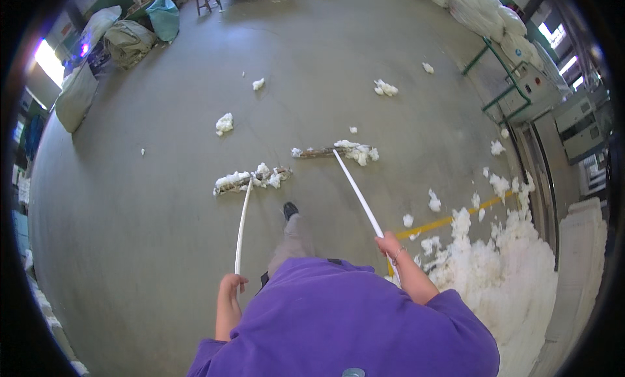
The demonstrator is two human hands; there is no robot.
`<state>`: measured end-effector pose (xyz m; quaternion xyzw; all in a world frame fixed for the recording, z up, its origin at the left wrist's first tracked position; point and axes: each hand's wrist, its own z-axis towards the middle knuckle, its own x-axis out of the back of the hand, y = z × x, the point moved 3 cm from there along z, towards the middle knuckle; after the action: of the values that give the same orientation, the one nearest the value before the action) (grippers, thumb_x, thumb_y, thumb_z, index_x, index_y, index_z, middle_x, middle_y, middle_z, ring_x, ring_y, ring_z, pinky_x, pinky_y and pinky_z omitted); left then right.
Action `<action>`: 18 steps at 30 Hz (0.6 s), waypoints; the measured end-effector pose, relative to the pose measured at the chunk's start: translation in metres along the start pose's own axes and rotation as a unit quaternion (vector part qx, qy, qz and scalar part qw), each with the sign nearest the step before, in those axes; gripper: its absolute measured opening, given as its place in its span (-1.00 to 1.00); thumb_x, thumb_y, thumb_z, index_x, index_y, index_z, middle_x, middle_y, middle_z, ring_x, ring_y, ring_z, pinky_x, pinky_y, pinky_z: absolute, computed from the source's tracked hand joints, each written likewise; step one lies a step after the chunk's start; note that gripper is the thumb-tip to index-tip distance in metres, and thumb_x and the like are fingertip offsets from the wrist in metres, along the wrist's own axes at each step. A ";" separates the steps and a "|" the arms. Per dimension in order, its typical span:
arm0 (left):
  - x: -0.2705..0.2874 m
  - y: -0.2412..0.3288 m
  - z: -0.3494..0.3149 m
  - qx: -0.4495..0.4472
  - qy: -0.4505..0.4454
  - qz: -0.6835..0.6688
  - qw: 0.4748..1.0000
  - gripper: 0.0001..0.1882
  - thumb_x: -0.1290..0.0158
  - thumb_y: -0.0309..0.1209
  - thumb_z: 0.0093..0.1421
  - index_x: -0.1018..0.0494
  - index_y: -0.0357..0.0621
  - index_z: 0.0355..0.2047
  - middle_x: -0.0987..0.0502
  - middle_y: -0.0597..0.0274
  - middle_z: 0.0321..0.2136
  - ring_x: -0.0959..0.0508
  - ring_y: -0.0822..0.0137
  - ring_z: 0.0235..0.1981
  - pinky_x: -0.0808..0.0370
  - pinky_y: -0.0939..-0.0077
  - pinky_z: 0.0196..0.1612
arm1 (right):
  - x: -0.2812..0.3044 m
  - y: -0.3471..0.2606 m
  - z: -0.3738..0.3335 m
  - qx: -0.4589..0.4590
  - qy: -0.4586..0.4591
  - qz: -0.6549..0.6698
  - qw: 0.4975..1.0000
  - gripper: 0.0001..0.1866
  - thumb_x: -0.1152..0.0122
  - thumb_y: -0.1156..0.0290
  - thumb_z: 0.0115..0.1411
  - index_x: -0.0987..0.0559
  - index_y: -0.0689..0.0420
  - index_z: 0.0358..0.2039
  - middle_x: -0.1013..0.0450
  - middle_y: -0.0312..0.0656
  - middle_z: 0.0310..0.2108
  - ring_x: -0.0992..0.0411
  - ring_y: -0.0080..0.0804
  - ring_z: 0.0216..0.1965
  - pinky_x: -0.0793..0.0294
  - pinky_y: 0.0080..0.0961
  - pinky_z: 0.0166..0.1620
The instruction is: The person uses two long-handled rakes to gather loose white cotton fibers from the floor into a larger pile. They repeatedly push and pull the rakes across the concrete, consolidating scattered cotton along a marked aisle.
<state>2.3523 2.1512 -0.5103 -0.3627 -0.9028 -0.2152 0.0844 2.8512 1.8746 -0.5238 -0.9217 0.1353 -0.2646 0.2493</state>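
My left hand (231, 284) is closed round the white handle of one push broom (243, 224). Its wide head (228, 185) lies on the floor ahead of me, with white fluff bunched along it. A second push broom (357, 191) has its white handle in my right hand (389, 244), which wears a bracelet. That broom's head (317, 153) rests a little farther off to the right, fluff (358, 152) clinging mostly to its right half. The two heads are apart. Fluff hides much of both, so their bristles or cloth cannot be made out.
Loose white tufts (224, 124) dot the grey floor (156, 195). A large heap of white fluff (495, 273) spreads at right over a yellow floor line (430, 226). A green rail (508, 71) and grey machinery (579, 126) border the right; sacks (77, 97) stand far left.
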 end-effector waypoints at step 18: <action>0.082 0.355 0.098 0.041 0.039 0.060 0.997 -0.77 -0.18 -0.47 -0.21 -0.43 -0.37 -0.54 -0.45 0.13 -0.67 -0.43 0.29 -0.70 -0.36 0.38 -0.61 | -0.005 -0.457 0.217 0.080 -0.077 -0.177 0.978 -0.63 -0.09 0.26 0.08 -0.37 0.38 -0.34 -0.37 -0.08 -0.67 -0.35 -0.32 -0.75 -0.34 -0.39 -0.69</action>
<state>2.5392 2.4745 -0.4562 -0.4036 -0.8834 -0.1871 0.1473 3.0216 2.3437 -0.4428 -0.9258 -0.0715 -0.2428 0.2807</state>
